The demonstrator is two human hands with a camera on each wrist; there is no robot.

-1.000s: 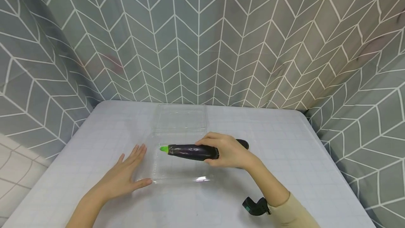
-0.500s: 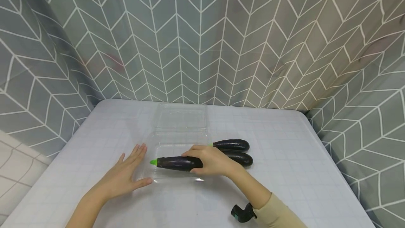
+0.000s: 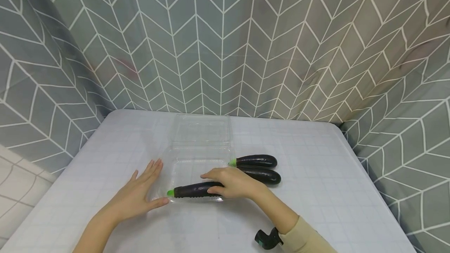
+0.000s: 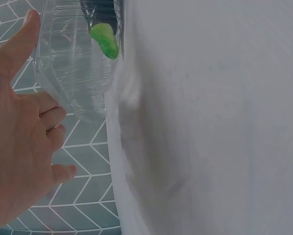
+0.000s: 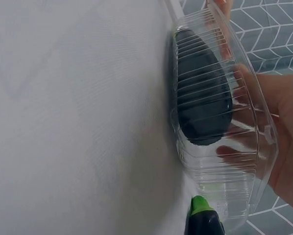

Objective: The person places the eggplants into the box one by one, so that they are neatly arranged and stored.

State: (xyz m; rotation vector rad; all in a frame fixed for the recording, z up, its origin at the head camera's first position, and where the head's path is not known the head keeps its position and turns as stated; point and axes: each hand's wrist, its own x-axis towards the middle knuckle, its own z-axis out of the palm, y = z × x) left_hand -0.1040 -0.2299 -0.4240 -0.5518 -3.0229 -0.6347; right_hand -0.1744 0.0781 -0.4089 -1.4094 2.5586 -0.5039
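A dark purple eggplant (image 3: 191, 190) with a green stem end lies along the near side of a clear plastic clamshell box (image 3: 190, 165). My right hand (image 3: 233, 182) is over its right end, thumb across the eggplant and fingers stretched out beyond its far side. In the right wrist view, the eggplant (image 5: 200, 88) shows through the ribbed wall, fingers spread behind it. My left hand (image 3: 137, 194) rests flat with spread fingers at the box's left edge, thumb at its near corner. In the left wrist view, the green stem end (image 4: 105, 41) shows inside the box.
Two more eggplants lie right of the box, one farther back (image 3: 256, 161) and one nearer (image 3: 263, 175), partly behind the right hand. The box's lid (image 3: 201, 130) lies folded back. A black wrist device (image 3: 268, 239) is by the right sleeve. Patterned curtains surround the white table (image 3: 316, 159).
My right hand has moved left and toward the near side, lowering the eggplant into the box, and its fingers have loosened. The two other eggplants have come into view. The left hand has stayed put.
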